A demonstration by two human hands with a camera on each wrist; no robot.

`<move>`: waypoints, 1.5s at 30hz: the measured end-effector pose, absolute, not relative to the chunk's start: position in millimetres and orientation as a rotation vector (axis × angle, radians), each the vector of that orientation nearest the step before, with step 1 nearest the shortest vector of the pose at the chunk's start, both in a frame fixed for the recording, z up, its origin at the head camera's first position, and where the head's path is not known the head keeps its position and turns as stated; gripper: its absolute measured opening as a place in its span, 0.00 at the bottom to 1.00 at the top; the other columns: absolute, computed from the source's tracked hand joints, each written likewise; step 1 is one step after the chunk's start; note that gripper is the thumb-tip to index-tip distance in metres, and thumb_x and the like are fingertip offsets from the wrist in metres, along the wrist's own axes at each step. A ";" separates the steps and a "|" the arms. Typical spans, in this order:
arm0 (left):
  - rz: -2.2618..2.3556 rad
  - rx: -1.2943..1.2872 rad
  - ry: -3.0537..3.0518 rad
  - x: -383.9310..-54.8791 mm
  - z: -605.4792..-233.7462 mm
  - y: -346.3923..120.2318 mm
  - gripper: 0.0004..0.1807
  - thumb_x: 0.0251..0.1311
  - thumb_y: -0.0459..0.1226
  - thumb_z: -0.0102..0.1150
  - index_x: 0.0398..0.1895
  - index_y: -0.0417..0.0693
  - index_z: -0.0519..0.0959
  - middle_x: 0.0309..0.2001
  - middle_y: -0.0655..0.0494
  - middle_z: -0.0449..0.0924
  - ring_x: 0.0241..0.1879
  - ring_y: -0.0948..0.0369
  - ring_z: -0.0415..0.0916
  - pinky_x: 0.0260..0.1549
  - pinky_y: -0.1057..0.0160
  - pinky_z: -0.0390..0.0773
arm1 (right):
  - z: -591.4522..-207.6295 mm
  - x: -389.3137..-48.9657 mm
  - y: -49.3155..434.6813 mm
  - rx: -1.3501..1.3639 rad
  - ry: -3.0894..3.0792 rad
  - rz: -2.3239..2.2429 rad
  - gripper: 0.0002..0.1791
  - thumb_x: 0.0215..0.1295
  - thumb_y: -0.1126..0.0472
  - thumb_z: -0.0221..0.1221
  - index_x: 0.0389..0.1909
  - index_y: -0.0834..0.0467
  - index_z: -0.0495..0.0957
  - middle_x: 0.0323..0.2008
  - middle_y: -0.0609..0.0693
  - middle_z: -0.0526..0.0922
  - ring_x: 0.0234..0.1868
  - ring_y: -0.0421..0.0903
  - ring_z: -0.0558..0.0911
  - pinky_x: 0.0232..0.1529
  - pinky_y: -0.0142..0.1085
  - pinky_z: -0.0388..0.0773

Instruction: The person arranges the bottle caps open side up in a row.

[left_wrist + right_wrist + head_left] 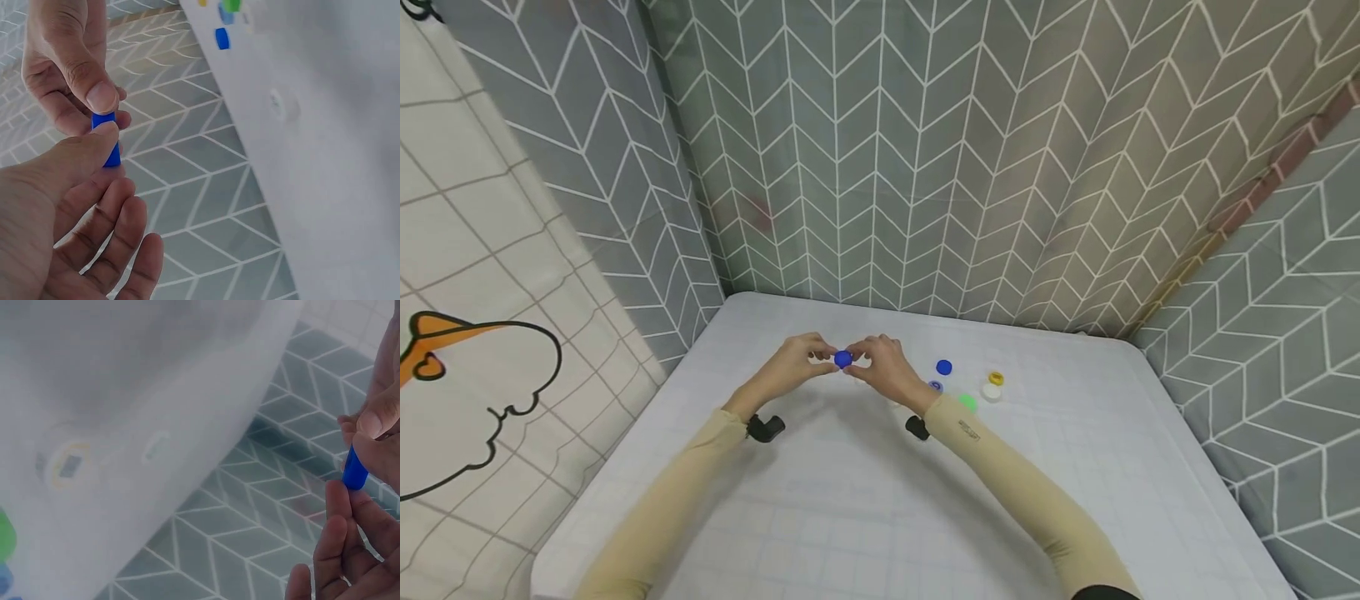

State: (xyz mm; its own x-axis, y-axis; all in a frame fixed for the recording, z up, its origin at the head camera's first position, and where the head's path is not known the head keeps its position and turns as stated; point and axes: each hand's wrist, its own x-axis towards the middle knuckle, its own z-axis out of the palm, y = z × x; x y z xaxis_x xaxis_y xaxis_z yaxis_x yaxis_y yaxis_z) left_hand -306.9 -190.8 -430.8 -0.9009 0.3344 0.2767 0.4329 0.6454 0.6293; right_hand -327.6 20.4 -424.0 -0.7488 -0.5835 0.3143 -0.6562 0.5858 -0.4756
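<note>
A small round blue cap (843,359), seen edge-on in the left wrist view, is held up between both hands over the far part of the table. My left hand (793,365) pinches it between thumb and fingers from one side. From the other side my right hand (886,367) pinches it too. In the left wrist view, the left thumb covers part of the blue cap (112,155), and the other left fingers are loosely bent below it. The right wrist view shows the blue cap (355,472) tilted between the fingertips of both hands.
Right of the hands on the white table (850,517) lie another blue cap (943,367), a yellow cap (996,378), a white cap (992,392), a green cap (967,403) and a blue-and-white piece (936,386). Another white cap (284,105) lies near the hands. Patterned curtains (887,167) stand behind.
</note>
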 end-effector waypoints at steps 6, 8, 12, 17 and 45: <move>-1.051 -0.677 -2.685 -289.1 -408.6 -185.0 0.18 0.58 0.46 0.66 0.47 0.46 0.84 0.39 0.59 0.79 0.44 0.57 0.76 0.48 0.51 0.78 | -403.9 -309.7 33.3 1.099 -2.576 0.907 0.15 0.59 0.54 0.67 0.46 0.52 0.84 0.37 0.47 0.85 0.43 0.51 0.78 0.48 0.45 0.67; -1.052 -0.678 -2.681 -283.1 -402.2 -182.2 0.18 0.58 0.46 0.66 0.47 0.47 0.84 0.39 0.60 0.78 0.44 0.58 0.75 0.48 0.52 0.78 | -398.9 -303.9 37.8 1.112 -2.543 0.905 0.15 0.58 0.54 0.67 0.46 0.52 0.84 0.37 0.48 0.85 0.43 0.50 0.78 0.47 0.43 0.67; -1.045 -0.715 -2.646 -269.7 -394.8 -177.1 0.17 0.57 0.46 0.66 0.46 0.48 0.84 0.39 0.60 0.79 0.43 0.59 0.75 0.44 0.55 0.78 | -391.6 -290.1 47.0 1.140 -2.483 0.923 0.15 0.57 0.55 0.68 0.46 0.53 0.84 0.36 0.47 0.85 0.41 0.48 0.78 0.45 0.40 0.69; -1.015 -0.795 -2.585 -252.9 -394.2 -172.9 0.16 0.56 0.46 0.67 0.45 0.48 0.85 0.39 0.61 0.79 0.42 0.60 0.76 0.42 0.58 0.77 | -391.3 -274.3 56.1 1.185 -2.426 0.932 0.16 0.56 0.55 0.69 0.46 0.53 0.84 0.37 0.44 0.85 0.40 0.43 0.77 0.41 0.36 0.71; -1.145 -0.763 -2.505 -245.4 -402.6 -156.5 0.17 0.57 0.41 0.67 0.50 0.51 0.83 0.37 0.63 0.86 0.36 0.67 0.79 0.36 0.64 0.81 | -398.1 -267.6 65.9 1.128 -2.403 1.036 0.17 0.62 0.54 0.64 0.50 0.56 0.82 0.37 0.46 0.86 0.35 0.43 0.79 0.35 0.37 0.79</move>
